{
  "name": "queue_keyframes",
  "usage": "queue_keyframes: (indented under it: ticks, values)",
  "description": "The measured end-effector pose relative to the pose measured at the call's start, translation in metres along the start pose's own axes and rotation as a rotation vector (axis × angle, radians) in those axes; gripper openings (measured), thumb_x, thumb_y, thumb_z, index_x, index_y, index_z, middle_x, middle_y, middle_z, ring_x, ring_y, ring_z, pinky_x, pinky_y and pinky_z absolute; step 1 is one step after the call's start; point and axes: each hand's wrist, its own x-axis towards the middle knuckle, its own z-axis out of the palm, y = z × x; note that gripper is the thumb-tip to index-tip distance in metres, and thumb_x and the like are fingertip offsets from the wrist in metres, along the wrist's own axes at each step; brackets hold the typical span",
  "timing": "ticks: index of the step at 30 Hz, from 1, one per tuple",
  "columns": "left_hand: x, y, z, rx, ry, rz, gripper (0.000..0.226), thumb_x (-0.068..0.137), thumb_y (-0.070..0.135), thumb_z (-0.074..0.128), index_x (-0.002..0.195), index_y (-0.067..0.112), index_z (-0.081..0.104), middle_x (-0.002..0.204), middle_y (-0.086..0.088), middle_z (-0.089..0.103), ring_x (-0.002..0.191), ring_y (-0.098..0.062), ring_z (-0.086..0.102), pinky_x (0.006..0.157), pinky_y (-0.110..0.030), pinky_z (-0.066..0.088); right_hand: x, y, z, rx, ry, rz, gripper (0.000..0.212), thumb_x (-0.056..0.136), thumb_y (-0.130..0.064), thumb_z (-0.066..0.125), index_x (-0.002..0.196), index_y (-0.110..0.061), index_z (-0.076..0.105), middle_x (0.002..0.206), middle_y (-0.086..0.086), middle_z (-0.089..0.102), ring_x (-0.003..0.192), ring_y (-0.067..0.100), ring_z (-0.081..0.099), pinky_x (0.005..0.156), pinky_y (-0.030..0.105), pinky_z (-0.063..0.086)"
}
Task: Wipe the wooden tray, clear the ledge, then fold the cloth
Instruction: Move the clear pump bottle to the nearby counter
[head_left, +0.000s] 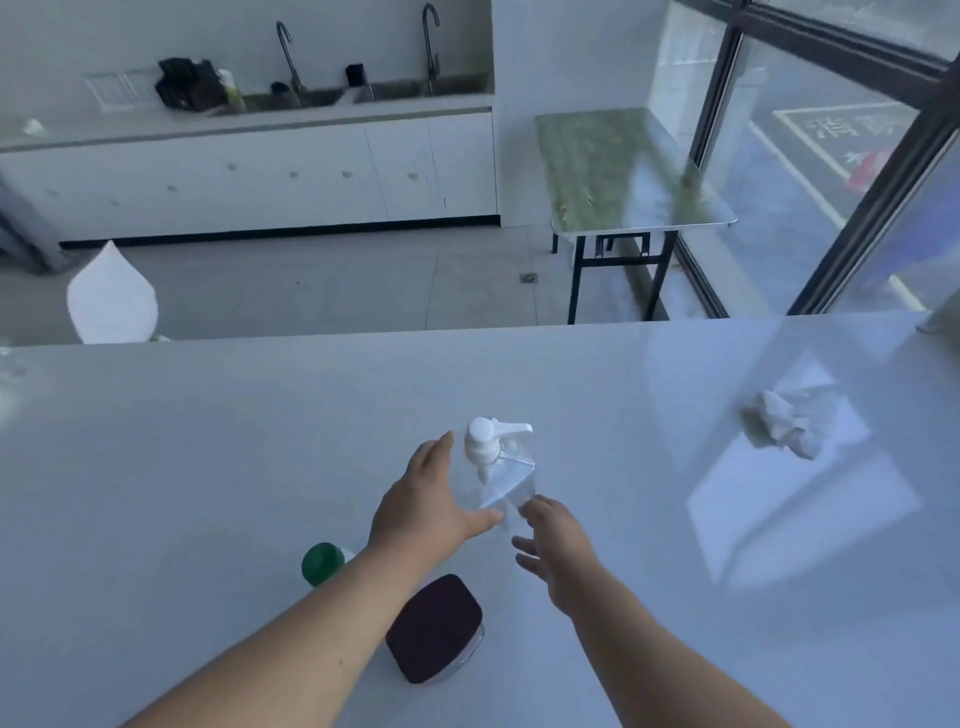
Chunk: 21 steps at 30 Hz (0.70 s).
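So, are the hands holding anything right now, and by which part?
Left hand cups the pump bottle by its clear body; right hand is open at its base, contact unclear.

Only white characters painted on the road (831, 130) outside the window (779, 171) show, too blurred to read.
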Motion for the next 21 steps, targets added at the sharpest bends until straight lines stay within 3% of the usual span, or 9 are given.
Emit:
queue_keyframes:
  ticks: [7, 11, 14, 18, 21]
  values:
    - [0.009, -0.013, 0.014, -0.002, -0.026, -0.057, 0.121, 0.068, 0.075, 0.076, 0.162, 0.033, 0.013, 0.168, 0.014, 0.022, 0.124, -0.017, 0.06, 0.096, -0.038, 0.052, 0.022, 0.011, 0.006, -0.025, -0.021, 0.04, 0.053, 0.098, -0.021, 0.053, 0.151, -0.021, 0.044, 0.127, 0.001, 0.06, 0.107, 0.027, 0.066, 0.098, 0.044, 0.055]
    - [0.016, -0.015, 0.01, 0.018, -0.051, -0.056, 0.126, 0.064, 0.079, 0.075, 0.163, 0.031, 0.013, 0.169, 0.009, 0.02, 0.134, -0.02, 0.054, 0.098, -0.037, 0.049, 0.025, 0.01, 0.002, -0.063, -0.014, 0.02, 0.057, 0.098, -0.024, 0.056, 0.153, -0.022, 0.042, 0.113, -0.008, 0.057, 0.107, 0.028, 0.066, 0.1, 0.046, 0.055]
    - [0.016, -0.01, 0.004, 0.027, -0.063, -0.054, 0.129, 0.063, 0.083, 0.074, 0.163, 0.028, 0.014, 0.169, 0.003, 0.023, 0.144, -0.023, 0.043, 0.108, -0.042, 0.046, 0.016, 0.006, -0.005, -0.141, 0.021, -0.018, 0.06, 0.096, -0.027, 0.057, 0.154, -0.022, 0.042, 0.114, -0.004, 0.06, 0.109, 0.029, 0.066, 0.1, 0.047, 0.056]
    - [0.003, 0.005, -0.019, 0.008, 0.054, 0.022, 0.122, 0.067, 0.086, 0.068, 0.162, 0.024, 0.023, 0.169, 0.001, 0.027, 0.15, -0.026, 0.031, 0.115, -0.046, 0.039, -0.014, -0.001, -0.027, -0.48, 0.17, -0.216, 0.066, 0.092, -0.043, 0.057, 0.154, -0.025, 0.044, 0.15, 0.003, 0.055, 0.128, 0.023, 0.057, 0.094, 0.035, 0.047]
    - [-0.009, 0.02, -0.045, -0.017, 0.136, 0.124, 0.117, 0.063, 0.09, 0.054, 0.157, 0.023, 0.035, 0.166, 0.001, 0.032, 0.149, -0.025, 0.032, 0.116, -0.046, 0.038, -0.044, -0.006, -0.052, -0.814, 0.332, -0.372, 0.069, 0.091, -0.056, 0.056, 0.152, -0.026, 0.045, 0.151, -0.002, 0.053, 0.139, 0.023, 0.045, 0.106, 0.037, 0.042]
